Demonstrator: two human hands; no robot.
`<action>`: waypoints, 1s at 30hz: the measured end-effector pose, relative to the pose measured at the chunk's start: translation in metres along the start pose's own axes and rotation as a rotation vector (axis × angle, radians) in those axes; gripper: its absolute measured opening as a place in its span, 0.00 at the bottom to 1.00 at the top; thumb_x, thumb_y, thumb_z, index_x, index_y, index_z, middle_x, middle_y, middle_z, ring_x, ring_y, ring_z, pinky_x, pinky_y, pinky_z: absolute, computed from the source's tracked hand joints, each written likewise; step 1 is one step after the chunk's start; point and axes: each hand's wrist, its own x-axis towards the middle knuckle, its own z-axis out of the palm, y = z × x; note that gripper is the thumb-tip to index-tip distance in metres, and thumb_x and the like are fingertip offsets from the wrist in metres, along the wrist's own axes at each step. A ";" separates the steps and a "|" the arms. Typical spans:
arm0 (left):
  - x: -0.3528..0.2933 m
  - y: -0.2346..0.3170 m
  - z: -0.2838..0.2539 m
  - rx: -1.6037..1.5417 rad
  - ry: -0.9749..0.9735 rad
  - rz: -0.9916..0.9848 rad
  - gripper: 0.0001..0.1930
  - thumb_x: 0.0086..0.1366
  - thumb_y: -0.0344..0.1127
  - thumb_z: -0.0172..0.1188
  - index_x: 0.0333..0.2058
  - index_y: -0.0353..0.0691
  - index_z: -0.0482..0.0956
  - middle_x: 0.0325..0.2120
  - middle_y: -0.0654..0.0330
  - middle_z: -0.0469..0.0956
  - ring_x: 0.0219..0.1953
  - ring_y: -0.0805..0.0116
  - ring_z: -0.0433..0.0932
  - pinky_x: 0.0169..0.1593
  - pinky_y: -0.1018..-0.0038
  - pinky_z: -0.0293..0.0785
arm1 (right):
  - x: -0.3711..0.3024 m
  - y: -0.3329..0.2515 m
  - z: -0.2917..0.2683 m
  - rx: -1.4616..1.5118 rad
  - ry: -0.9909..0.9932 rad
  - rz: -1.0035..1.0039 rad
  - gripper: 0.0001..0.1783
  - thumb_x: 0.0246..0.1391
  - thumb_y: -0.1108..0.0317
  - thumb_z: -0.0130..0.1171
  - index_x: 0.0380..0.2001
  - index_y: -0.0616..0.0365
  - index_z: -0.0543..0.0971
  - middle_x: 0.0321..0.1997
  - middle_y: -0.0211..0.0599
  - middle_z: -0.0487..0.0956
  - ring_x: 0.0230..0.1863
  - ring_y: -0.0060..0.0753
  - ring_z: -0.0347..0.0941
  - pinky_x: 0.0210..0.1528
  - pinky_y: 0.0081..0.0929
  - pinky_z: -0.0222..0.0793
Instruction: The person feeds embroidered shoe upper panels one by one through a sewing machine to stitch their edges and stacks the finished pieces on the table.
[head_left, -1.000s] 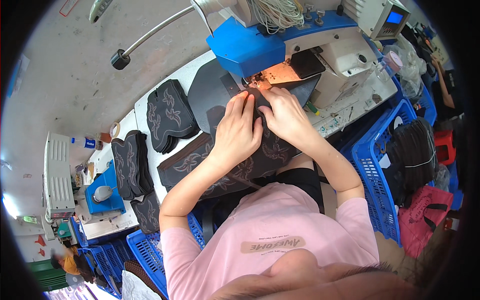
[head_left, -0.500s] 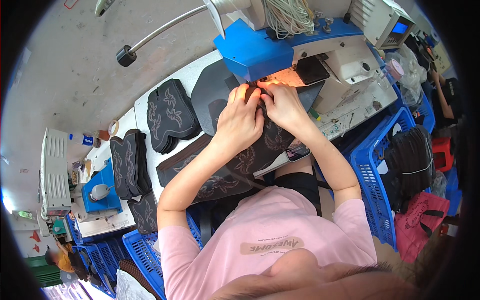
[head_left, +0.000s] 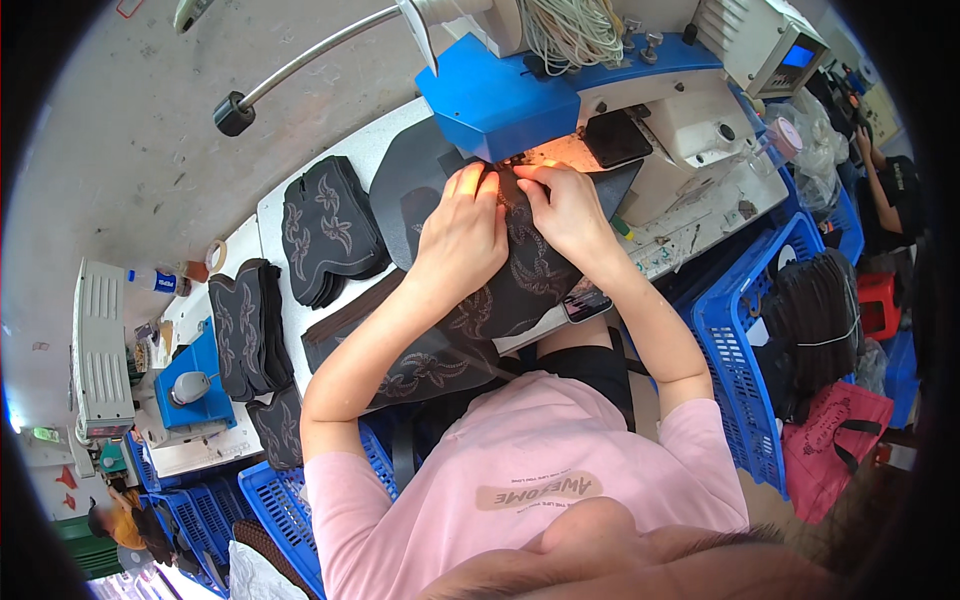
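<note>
A dark embroidered panel (head_left: 535, 270) lies under the blue head of a sewing machine (head_left: 500, 100), its near part hanging toward my lap. My left hand (head_left: 462, 232) is on the panel's left side, fingers bent together and pressing the material close to the lit needle area. On the other side my right hand (head_left: 570, 212) grips the panel between thumb and bent fingers. The fingertips of both hands are partly lost in the glow below the machine head. Beneath my left forearm lie more stitched dark panels (head_left: 430, 372).
Two stacks of embroidered panels (head_left: 330, 230) (head_left: 245, 330) sit to the left. A black phone (head_left: 617, 138) rests on the machine bed; another phone (head_left: 587, 304) is by my thigh. Blue baskets (head_left: 740, 370) flank me. A metal rod (head_left: 320, 65) juts out at upper left.
My hands have moved slightly apart at the needle area, the left one back and to the left. The panel between them shows more of its stitching. The whole view has shifted a little.
</note>
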 end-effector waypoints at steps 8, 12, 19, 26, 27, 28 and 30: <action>0.006 -0.002 -0.003 0.061 -0.017 0.005 0.16 0.64 0.31 0.51 0.47 0.27 0.75 0.50 0.40 0.73 0.53 0.45 0.72 0.55 0.60 0.71 | -0.001 0.007 -0.002 -0.023 -0.055 0.042 0.10 0.54 0.72 0.58 0.39 0.63 0.82 0.35 0.51 0.81 0.39 0.51 0.78 0.43 0.36 0.73; 0.007 -0.001 -0.005 0.078 -0.016 0.009 0.15 0.64 0.32 0.52 0.46 0.28 0.76 0.49 0.42 0.74 0.52 0.46 0.73 0.53 0.60 0.72 | -0.002 0.002 -0.003 0.028 -0.023 0.044 0.09 0.53 0.73 0.58 0.36 0.66 0.82 0.33 0.53 0.80 0.36 0.53 0.77 0.41 0.38 0.72; 0.009 -0.005 -0.003 0.083 0.045 0.079 0.12 0.60 0.31 0.55 0.39 0.27 0.76 0.45 0.41 0.75 0.50 0.46 0.74 0.47 0.62 0.77 | -0.003 0.005 -0.003 0.004 -0.044 0.058 0.10 0.54 0.73 0.58 0.38 0.63 0.83 0.33 0.50 0.81 0.34 0.49 0.79 0.38 0.34 0.73; 0.014 -0.008 -0.010 0.079 -0.014 0.051 0.15 0.61 0.34 0.56 0.42 0.28 0.77 0.44 0.44 0.75 0.49 0.47 0.74 0.48 0.60 0.75 | -0.003 0.005 -0.002 -0.005 -0.021 0.032 0.10 0.53 0.73 0.59 0.38 0.63 0.83 0.33 0.50 0.81 0.34 0.49 0.78 0.38 0.34 0.73; 0.015 -0.009 -0.011 0.065 -0.057 0.022 0.17 0.62 0.35 0.56 0.46 0.28 0.77 0.45 0.44 0.75 0.50 0.46 0.74 0.51 0.60 0.73 | -0.003 0.003 -0.002 0.024 -0.003 0.030 0.09 0.52 0.73 0.58 0.35 0.65 0.82 0.31 0.52 0.80 0.34 0.52 0.77 0.39 0.38 0.72; 0.016 -0.010 -0.011 0.065 -0.058 0.023 0.17 0.62 0.35 0.56 0.46 0.28 0.77 0.45 0.44 0.75 0.50 0.46 0.74 0.51 0.60 0.73 | -0.003 0.002 -0.001 0.053 0.015 0.027 0.08 0.51 0.74 0.58 0.32 0.68 0.81 0.30 0.55 0.79 0.34 0.55 0.76 0.40 0.42 0.72; 0.016 -0.014 -0.012 0.075 -0.074 0.031 0.19 0.62 0.38 0.57 0.46 0.28 0.77 0.45 0.44 0.75 0.50 0.46 0.74 0.51 0.60 0.73 | -0.002 0.002 0.000 0.056 0.017 0.023 0.08 0.51 0.74 0.58 0.33 0.68 0.82 0.30 0.54 0.79 0.34 0.55 0.77 0.40 0.42 0.72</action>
